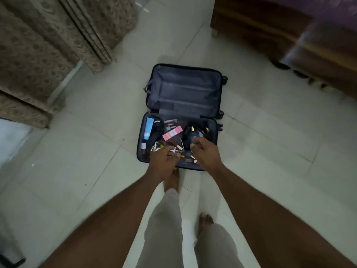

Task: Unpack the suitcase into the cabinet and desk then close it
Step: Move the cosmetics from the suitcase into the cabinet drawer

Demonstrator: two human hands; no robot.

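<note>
A dark blue suitcase (214, 88) lies open flat on the white tiled floor. Its far half is bare lining. The near half holds several small cosmetics: a light blue tube (149, 128), a pink box (172, 133) and a dark blue bottle with a gold cap (193, 134). My left hand (164, 158) hangs over the near left part of that half, fingers loosely curled above small items; whether it grips one I cannot tell. My right hand (204, 149) reaches over the near right part, fingers relaxed, just below the blue bottle.
Patterned beige curtains (48, 45) hang at the left. A wooden bed frame (270, 31) stands at the upper right with shoes (299, 73) under its edge. My bare feet (205, 219) stand on the tiles just before the suitcase.
</note>
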